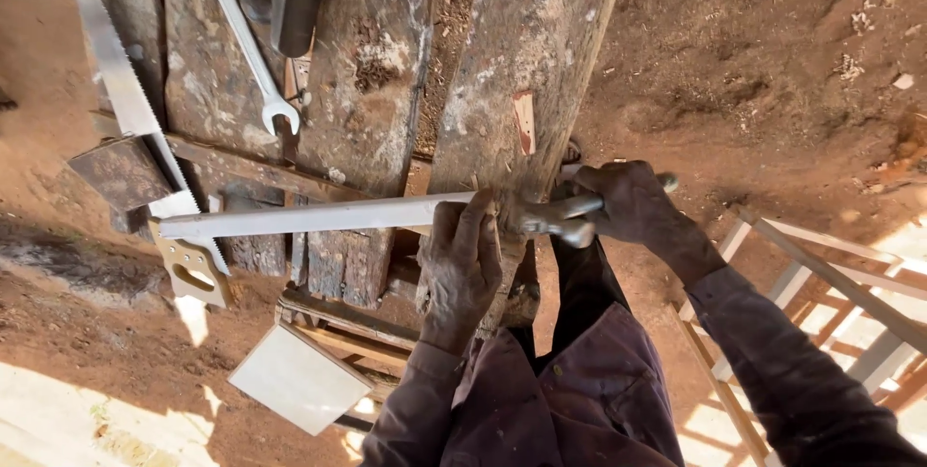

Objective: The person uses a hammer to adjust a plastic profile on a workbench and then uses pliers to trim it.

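Observation:
A long pale wooden strip [309, 217] lies crosswise on the rough plank workbench [526, 52]. My left hand [462, 259] presses down on its right end, fingers curled over the strip and the plank edge. My right hand [632, 201] is closed around the handle of a metal hammer [560, 220], whose head rests by the strip's end, right next to my left fingers.
A handsaw [135, 110] lies at the bench's left with its handle hanging near the strip's left end. A spanner [253, 52] rests on the planks. A pale square board [297, 377] sits below the bench. A wooden frame [821, 303] stands at the right on the dirt floor.

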